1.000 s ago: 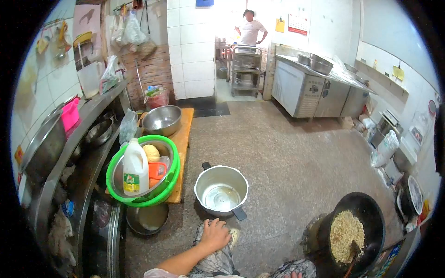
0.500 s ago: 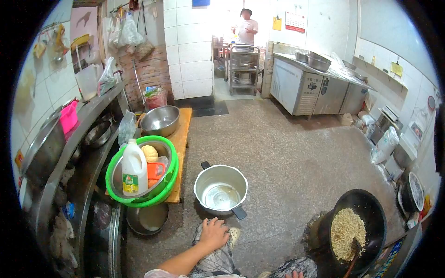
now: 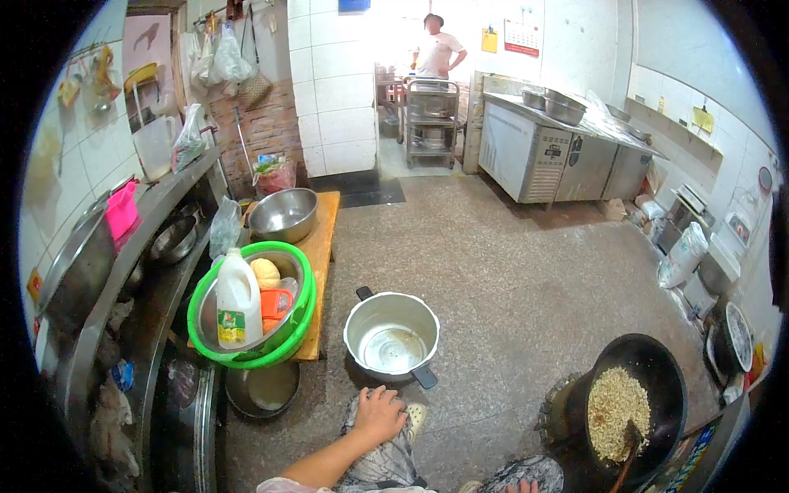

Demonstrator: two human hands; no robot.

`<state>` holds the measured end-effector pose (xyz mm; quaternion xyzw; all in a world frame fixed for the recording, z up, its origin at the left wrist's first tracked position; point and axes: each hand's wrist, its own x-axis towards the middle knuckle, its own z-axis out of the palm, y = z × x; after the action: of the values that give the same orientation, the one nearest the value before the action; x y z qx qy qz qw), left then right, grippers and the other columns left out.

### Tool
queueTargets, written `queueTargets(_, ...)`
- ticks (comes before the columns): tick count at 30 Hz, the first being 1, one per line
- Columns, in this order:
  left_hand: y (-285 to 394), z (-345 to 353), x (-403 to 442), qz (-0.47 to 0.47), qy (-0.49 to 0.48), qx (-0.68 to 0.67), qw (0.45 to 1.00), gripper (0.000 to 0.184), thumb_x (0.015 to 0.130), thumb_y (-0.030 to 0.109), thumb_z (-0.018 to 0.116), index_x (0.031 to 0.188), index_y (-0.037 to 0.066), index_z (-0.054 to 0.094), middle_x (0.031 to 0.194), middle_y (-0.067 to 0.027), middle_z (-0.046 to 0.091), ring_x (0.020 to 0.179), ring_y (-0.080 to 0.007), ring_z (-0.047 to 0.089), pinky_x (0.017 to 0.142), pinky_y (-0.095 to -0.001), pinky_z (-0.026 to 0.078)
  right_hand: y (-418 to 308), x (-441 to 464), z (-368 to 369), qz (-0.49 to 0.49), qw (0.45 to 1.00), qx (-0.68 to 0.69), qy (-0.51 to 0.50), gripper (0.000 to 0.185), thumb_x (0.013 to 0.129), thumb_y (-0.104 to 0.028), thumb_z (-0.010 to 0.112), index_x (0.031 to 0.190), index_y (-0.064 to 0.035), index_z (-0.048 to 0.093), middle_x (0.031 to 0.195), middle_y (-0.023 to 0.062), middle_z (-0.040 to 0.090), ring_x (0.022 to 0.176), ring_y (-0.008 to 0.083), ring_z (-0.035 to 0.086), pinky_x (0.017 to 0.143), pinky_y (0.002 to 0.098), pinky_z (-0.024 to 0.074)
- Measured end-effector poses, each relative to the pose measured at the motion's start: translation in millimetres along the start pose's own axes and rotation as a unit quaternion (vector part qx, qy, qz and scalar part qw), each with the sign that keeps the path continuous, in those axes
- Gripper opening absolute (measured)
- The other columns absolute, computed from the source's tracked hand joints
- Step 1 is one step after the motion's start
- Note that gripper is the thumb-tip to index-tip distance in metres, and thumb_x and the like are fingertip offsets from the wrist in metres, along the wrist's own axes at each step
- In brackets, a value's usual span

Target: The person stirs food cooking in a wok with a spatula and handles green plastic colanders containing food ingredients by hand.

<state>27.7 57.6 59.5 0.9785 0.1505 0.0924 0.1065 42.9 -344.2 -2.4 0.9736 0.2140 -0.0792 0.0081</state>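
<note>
My left hand [image 3: 380,415] lies on my left knee, fingers stretched out over the patterned trouser leg [image 3: 374,464], holding nothing. Just beyond it a metal pot [image 3: 392,316] with two dark handles stands on the floor, a little liquid in its bottom. At the lower edge, the fingertips of my right hand [image 3: 524,488] rest apart on my other leg; the rest of that hand is out of frame. To its right is a large black wok [image 3: 670,370] with pale chopped food [image 3: 616,407] inside, a wooden-handled tool [image 3: 631,460] leaning in it.
At left, a green basin [image 3: 306,316] holds a metal bowl with a white jug [image 3: 237,292] on a wooden table [image 3: 322,255]. A steel bowl [image 3: 283,215] sits behind. Metal shelving [image 3: 156,304] lines the left wall. A person [image 3: 436,53] stands behind a trolley [image 3: 431,123].
The person in the doorway has dropped their arms from in front of the chest, one hand now at the hip. Both my hands stay where they were.
</note>
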Motion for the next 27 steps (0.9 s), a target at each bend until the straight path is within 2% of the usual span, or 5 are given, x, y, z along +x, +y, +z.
queueTargets(7, -1, 1, 0, 0.005, -0.001, 0.007, 1.000, 0.023, 0.077, 0.032, 0.060, 0.090, 0.015, 0.068, 0.117, -0.0084, 0.055, 0.117, -0.0292, 0.043, 0.097, -0.0555, 0.026, -2, -2, -2, 0.014, 1.000, 0.020, -0.010, 0.036, 0.090, -0.037, 0.046, 0.124, -0.0247, 0.050, 0.139, 0.0049, 0.035, 0.133, 0.0261, 0.023, 0.104, 0.0546, 0.0154)
queueTargets(17, -6, 11, 1, 0.023, 0.016, 0.019, 0.999, 0.022, 0.074, 0.036, 0.062, 0.077, 0.014, 0.067, 0.112, -0.0075, 0.058, 0.114, -0.0303, 0.045, 0.095, -0.0562, 0.027, -6, -4, -7, -0.016, 0.994, 0.019, 0.109, 0.039, 0.082, -0.034, 0.056, 0.118, -0.0176, 0.055, 0.133, 0.0060, 0.042, 0.128, 0.0280, 0.030, 0.103, 0.0538, 0.0194)
queueTargets(23, 0, 3, 1, 0.053, -0.022, 0.054, 0.997, 0.027, 0.076, 0.038, 0.060, 0.082, 0.013, 0.067, 0.112, -0.0076, 0.057, 0.116, -0.0314, 0.044, 0.097, -0.0571, 0.025, -7, -4, -9, -0.017, 0.993, 0.016, 0.119, 0.035, 0.081, -0.032, 0.057, 0.112, -0.0176, 0.058, 0.131, 0.0058, 0.043, 0.127, 0.0286, 0.032, 0.102, 0.0544, 0.0211)
queueTargets(26, 5, 0, 2, 0.119, -0.108, 0.113, 0.981, 0.038, 0.080, 0.040, 0.054, 0.102, 0.011, 0.065, 0.113, -0.0097, 0.057, 0.119, -0.0305, 0.041, 0.098, -0.0586, 0.024, -6, -6, -7, -0.019, 0.992, 0.014, 0.127, 0.035, 0.080, -0.033, 0.057, 0.111, -0.0176, 0.059, 0.131, 0.0058, 0.044, 0.127, 0.0286, 0.032, 0.102, 0.0544, 0.0213)
queueTargets(27, 6, 3, 1, 0.142, -0.122, 0.129, 0.974, 0.036, 0.080, 0.039, 0.054, 0.100, 0.011, 0.066, 0.111, -0.0095, 0.058, 0.117, -0.0296, 0.043, 0.096, -0.0575, 0.026, -7, -6, -9, -0.021, 0.991, 0.011, 0.133, 0.035, 0.080, -0.033, 0.057, 0.111, -0.0175, 0.059, 0.131, 0.0058, 0.044, 0.127, 0.0286, 0.032, 0.102, 0.0544, 0.0214)
